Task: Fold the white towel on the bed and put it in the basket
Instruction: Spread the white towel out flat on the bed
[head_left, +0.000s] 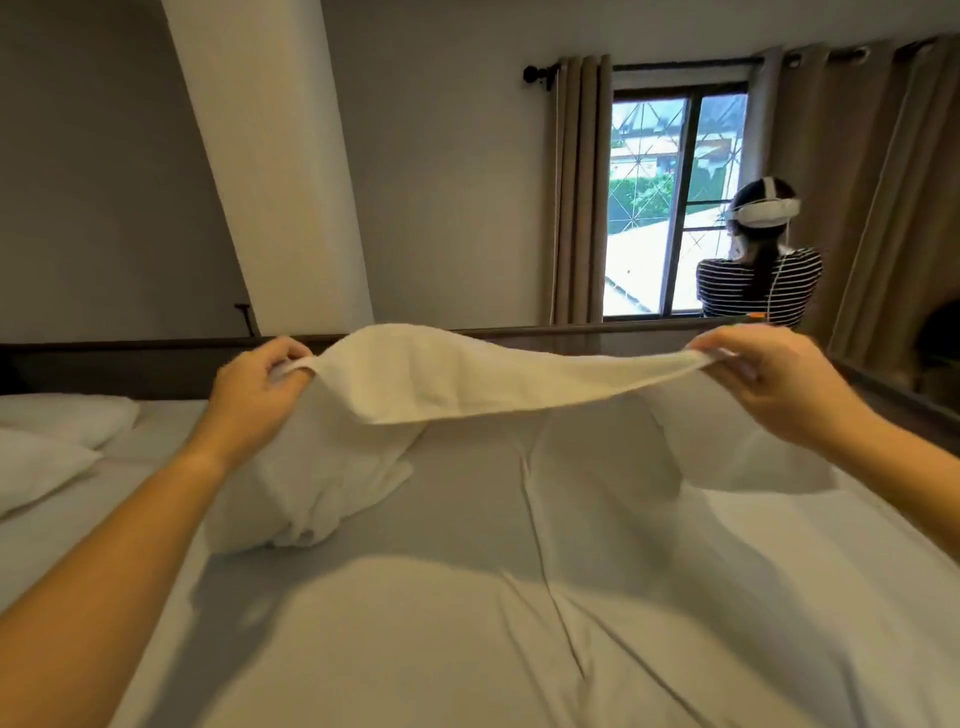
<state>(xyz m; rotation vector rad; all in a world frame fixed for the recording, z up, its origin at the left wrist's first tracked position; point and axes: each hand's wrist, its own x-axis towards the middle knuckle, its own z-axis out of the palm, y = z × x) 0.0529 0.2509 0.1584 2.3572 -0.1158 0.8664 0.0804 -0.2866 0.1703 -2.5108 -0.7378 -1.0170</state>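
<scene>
The white towel (441, 379) is stretched in the air above the bed (467, 597), its top edge held taut between both hands. My left hand (260, 384) pinches the left corner, and the cloth below it hangs down in a bunch onto the sheet. My right hand (763, 379) pinches the right corner, with more towel hanging under it. No basket is in view.
Two white pillows (47, 447) lie at the bed's left. A dark wooden bed frame (597, 335) runs along the far side and right. Beyond it another person (758, 270) in a striped top stands by the window (675, 208) and curtains.
</scene>
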